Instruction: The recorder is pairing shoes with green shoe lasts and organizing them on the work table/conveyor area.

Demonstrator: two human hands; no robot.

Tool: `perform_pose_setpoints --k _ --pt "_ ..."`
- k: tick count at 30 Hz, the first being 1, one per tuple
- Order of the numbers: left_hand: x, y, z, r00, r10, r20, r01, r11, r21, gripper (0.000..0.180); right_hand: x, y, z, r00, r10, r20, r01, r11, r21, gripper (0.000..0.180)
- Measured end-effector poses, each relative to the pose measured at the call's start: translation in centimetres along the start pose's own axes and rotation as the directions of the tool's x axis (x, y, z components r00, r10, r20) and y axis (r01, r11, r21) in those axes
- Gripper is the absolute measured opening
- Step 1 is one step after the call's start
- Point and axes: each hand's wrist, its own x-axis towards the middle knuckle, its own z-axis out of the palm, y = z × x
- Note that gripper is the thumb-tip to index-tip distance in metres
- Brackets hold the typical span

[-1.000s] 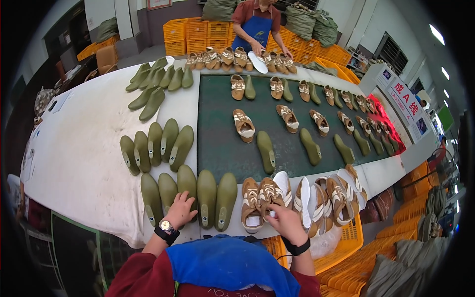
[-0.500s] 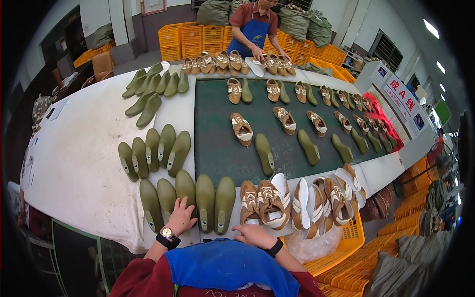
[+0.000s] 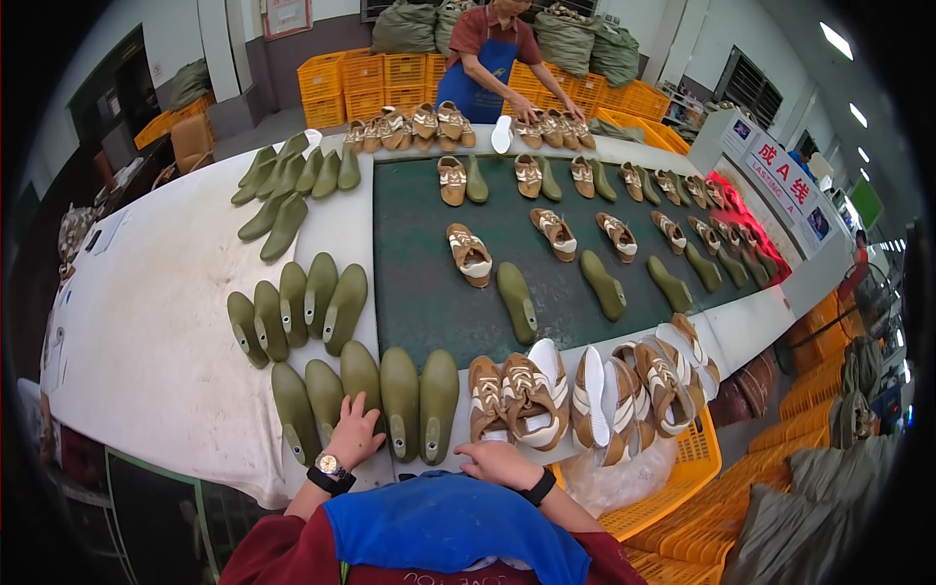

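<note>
My left hand [image 3: 352, 435], a watch on its wrist, lies with spread fingers on the near end of a green shoe last [image 3: 360, 385] in the front row. Other green lasts stand close on both sides, among them one [image 3: 295, 409] at the row's left end and one [image 3: 438, 405] at its right. My right hand [image 3: 495, 461] rests by the table's front edge, a finger stretched left and nothing seen in it; its other fingers are partly hidden. Just beyond it are a brown-and-white sneaker [image 3: 487, 390] and another with loose laces [image 3: 533, 405].
On the green belt [image 3: 419, 312] stand rows of sneakers and lasts. More lasts [image 3: 297, 302] sit left on the white table [image 3: 146, 322]. A yellow crate [image 3: 697, 458] hangs by the front edge at right. Opposite, a co-worker in a blue apron [image 3: 478, 88] handles sneakers.
The whole view has shifted slightly left. Both my hands keep their places. Across the table, the co-worker's hands have moved a little right along the sneakers, and the white insole there has turned.
</note>
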Motion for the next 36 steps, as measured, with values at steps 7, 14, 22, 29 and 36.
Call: perform_pose_setpoints --k 7,14,22,29,36 --pt "-0.5 0.2 0.0 1.000 -0.022 0.010 0.022 1.000 -0.008 0.051 -0.1 -0.3 0.3 0.999 0.015 0.032 -0.014 1.000 -0.021 0.033" --pt "-0.2 0.3 -0.6 0.993 0.005 -0.118 -0.014 0.997 -0.080 0.055 0.8 -2.2 -2.2 0.994 -0.080 -0.073 0.078 0.997 -0.026 0.030" --pt "-2.9 -0.4 -0.6 0.974 -0.078 -0.211 0.061 0.994 -0.088 0.064 5.4 -3.4 0.3 0.978 -0.087 0.189 0.114 0.985 -0.132 0.047" --pt "-3.6 -0.6 0.2 0.968 -0.134 -0.212 0.116 0.989 -0.094 0.068 7.8 -1.8 3.0 0.991 0.130 0.042 -0.119 0.972 -0.205 0.036" --pt "-3.0 -2.0 -0.1 0.955 -0.197 -0.221 0.160 0.971 -0.177 0.070 9.2 2.4 -2.5 0.973 0.074 -0.220 0.038 0.883 0.467 0.014"
